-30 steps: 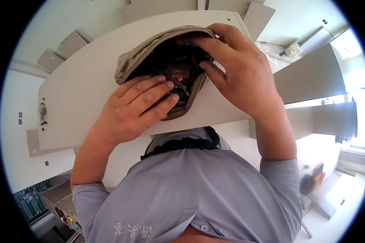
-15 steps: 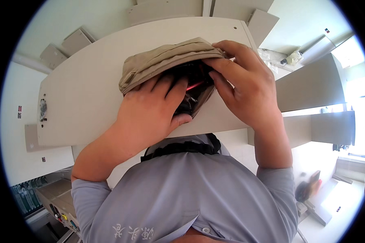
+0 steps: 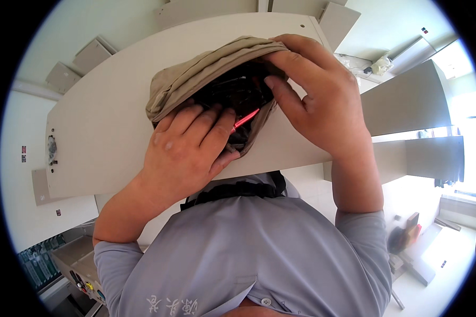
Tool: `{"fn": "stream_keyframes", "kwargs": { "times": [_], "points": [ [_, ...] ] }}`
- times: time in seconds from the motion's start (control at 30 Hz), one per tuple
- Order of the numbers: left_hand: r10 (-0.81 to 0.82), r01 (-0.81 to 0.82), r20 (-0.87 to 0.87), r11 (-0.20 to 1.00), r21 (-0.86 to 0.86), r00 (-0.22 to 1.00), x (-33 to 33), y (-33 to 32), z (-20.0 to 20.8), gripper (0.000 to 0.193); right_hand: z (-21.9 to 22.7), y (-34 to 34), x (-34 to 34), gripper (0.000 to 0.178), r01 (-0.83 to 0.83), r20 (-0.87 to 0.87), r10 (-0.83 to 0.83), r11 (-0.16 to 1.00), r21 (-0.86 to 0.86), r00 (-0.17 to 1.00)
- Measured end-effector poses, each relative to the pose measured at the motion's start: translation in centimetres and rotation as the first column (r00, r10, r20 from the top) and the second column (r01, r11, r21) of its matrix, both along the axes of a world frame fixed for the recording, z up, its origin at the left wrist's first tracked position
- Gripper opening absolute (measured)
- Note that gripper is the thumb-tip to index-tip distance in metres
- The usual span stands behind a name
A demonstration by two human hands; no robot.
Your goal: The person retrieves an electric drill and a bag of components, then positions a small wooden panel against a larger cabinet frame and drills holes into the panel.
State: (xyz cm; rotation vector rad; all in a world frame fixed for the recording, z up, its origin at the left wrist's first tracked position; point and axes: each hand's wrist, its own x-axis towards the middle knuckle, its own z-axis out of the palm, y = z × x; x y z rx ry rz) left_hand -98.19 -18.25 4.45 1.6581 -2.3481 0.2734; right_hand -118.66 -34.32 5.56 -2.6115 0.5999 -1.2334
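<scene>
2 hands are seen at the mouth of a tan fabric pouch that lies on a white worktop. The fingers of the left hand are curled into the dark opening, and a slim red tool is touched by their tips; whether it is actually gripped cannot be told. The upper flap of the pouch is pinched and held up by the right hand, its fingers clenched over the cloth edge. Dark contents are seen inside, too shadowed to identify. Beyond the pouch, pale flat panels are laid near the worktop's far edge. A grey shirt fills the lower view, and a pale floor lies beneath.
</scene>
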Motion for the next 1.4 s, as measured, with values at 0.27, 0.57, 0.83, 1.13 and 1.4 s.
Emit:
{"fn": "stream_keyframes", "kwargs": {
  "times": [0.27,0.57,0.83,1.13,1.4],
  "points": [
    [0.007,-0.007,0.005,1.0,0.017,1.0,-0.1,0.4,0.2,0.065,-0.2,-0.2,-0.1,0.026,-0.067,0.042,0.066,0.997,0.038,0.997],
    [0.014,-0.013,-0.085,1.0,0.012,0.996,0.0,0.0,0.3,0.063,-0.8,-0.9,-0.2,0.026,-0.089,0.085,0.089,0.996,-0.012,0.992],
    [0.007,0.007,-0.112,0.992,0.129,0.994,-0.4,-1.4,1.0,0.057,-1.6,-1.8,-0.4,0.031,-0.078,0.089,0.094,0.983,-0.166,0.992],
    [-0.008,0.019,-0.128,0.996,0.084,0.992,0.4,-0.8,-0.1,0.061,-2.0,-1.2,0.4,0.033,-0.031,0.116,0.045,0.992,-0.121,0.992],
    [0.017,0.001,-0.161,0.994,0.108,0.987,0.5,0.0,0.1,0.055,-1.7,-0.8,0.1,0.041,-0.039,0.072,0.05,0.987,-0.154,0.996]
  ]
}}
